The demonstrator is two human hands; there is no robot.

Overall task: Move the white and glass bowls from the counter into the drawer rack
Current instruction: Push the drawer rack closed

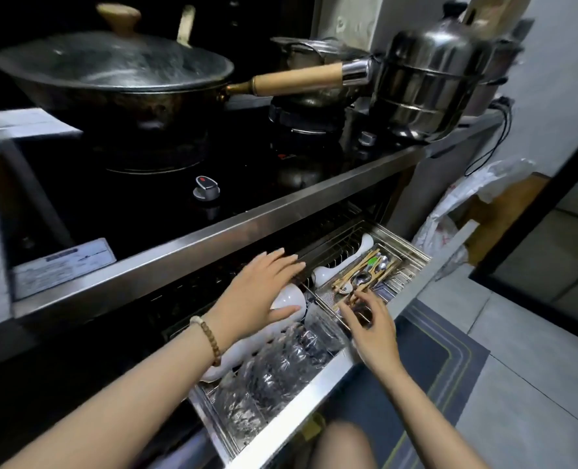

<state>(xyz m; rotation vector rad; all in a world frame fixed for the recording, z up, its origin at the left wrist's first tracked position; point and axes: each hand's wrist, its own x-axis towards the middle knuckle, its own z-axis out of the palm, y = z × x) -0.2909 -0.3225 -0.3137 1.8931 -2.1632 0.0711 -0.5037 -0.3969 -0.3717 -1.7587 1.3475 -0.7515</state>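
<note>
The steel drawer rack (282,421) stands pulled out below the stove. White bowls (289,301) stand on edge along its back row, and several glass bowls (281,363) fill the front row. My left hand (264,292) lies flat over the top of a white bowl, fingers spread, thumb against its face. My right hand (370,328) hovers at the right end of the glass bowls, beside the cutlery tray, fingers loosely curled around nothing I can make out. Two more white dishes (335,267) lean further right in the rack.
A mesh cutlery tray (365,275) with chopsticks and spoons takes the drawer's right part. Above, a lidded wok (118,76) with a wooden handle and a steel steamer pot (426,86) sit on the stove. A striped mat (433,360) covers the floor; a plastic bag (450,214) hangs right.
</note>
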